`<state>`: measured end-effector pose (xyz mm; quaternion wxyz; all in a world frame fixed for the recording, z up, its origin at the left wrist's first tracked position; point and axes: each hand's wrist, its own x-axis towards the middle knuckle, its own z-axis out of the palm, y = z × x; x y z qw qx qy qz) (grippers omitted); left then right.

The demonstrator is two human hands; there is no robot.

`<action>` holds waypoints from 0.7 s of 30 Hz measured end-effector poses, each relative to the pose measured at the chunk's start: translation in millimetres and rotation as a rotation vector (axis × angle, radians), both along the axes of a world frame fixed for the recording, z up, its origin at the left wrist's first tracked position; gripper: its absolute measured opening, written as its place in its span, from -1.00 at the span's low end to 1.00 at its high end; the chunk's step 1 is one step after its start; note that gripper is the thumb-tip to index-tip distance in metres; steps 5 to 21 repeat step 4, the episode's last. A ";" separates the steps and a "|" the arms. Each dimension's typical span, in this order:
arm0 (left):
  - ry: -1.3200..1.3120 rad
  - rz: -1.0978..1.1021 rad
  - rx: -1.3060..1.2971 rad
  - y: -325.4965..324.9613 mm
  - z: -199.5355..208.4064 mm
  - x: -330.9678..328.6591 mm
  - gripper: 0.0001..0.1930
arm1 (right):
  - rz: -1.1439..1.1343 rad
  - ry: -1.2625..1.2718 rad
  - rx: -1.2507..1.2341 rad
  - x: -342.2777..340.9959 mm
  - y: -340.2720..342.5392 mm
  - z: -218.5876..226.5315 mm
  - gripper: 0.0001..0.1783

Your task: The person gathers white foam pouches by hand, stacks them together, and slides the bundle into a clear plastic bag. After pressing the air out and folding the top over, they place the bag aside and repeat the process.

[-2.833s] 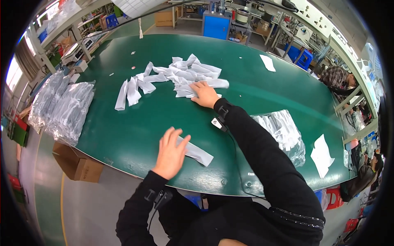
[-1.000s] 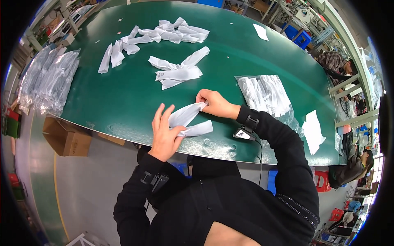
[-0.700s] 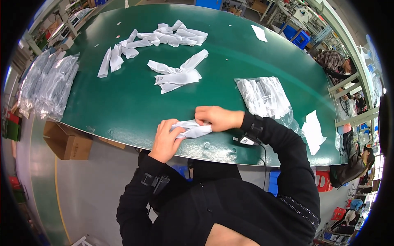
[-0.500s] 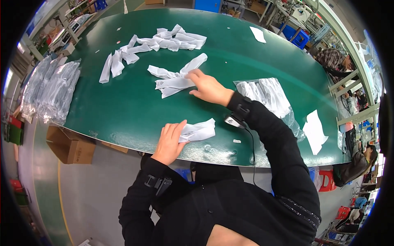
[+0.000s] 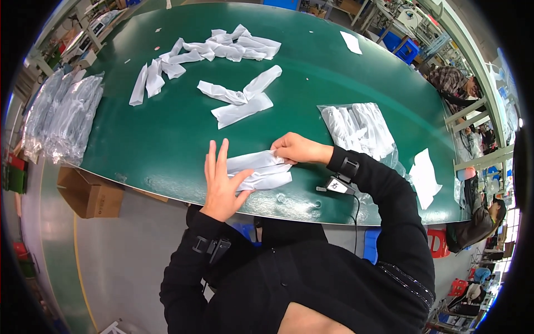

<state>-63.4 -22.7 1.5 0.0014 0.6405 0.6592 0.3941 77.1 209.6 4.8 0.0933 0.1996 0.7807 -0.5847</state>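
Two slim white paper-wrapped packets lie side by side near the table's front edge. My right hand (image 5: 300, 150) pinches the right end of the farther packet (image 5: 253, 161). The nearer packet (image 5: 271, 180) lies just below it, slightly crumpled. At their left ends rests my left hand (image 5: 221, 186), fingers spread and thumb against the paper. What is inside the wrapping is hidden. Beyond my hands, a small group of similar packets (image 5: 242, 113) lies crossed over one another.
A longer pile of white packets (image 5: 239, 49) sits at the far left of the green table (image 5: 183, 128). Clear bags of packets (image 5: 67, 125) stand at the left edge; another bag (image 5: 359, 131) lies to the right, near a white sheet (image 5: 425, 178). A cardboard box (image 5: 100, 195) is below.
My right hand has come back from the small group with a packet, now lying beside the nearer one. My left hand has moved up slightly and its fingers have spread.
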 end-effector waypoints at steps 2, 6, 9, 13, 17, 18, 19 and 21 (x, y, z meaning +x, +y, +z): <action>-0.071 -0.035 -0.007 1.5 -12.5 -4.5 -0.52 | 0.068 -0.052 -0.009 3.1 0.2 6.7 -0.82; -0.364 -0.236 -0.263 4.4 -28.3 -12.7 -0.47 | 0.299 -0.130 0.144 -4.2 5.0 23.6 -0.82; -0.364 -0.236 -0.263 4.4 -28.3 -12.7 -0.47 | 0.299 -0.130 0.144 -4.2 5.0 23.6 -0.82; -0.364 -0.236 -0.263 4.4 -28.3 -12.7 -0.47 | 0.299 -0.130 0.144 -4.2 5.0 23.6 -0.82; -0.364 -0.236 -0.263 4.4 -28.3 -12.7 -0.47 | 0.299 -0.130 0.144 -4.2 5.0 23.6 -0.82; -0.364 -0.236 -0.263 4.4 -28.3 -12.7 -0.47 | 0.299 -0.130 0.144 -4.2 5.0 23.6 -0.82; -0.364 -0.236 -0.263 4.4 -28.3 -12.7 -0.47 | 0.299 -0.130 0.144 -4.2 5.0 23.6 -0.82; -0.364 -0.236 -0.263 4.4 -28.3 -12.7 -0.47 | 0.299 -0.130 0.144 -4.2 5.0 23.6 -0.82</action>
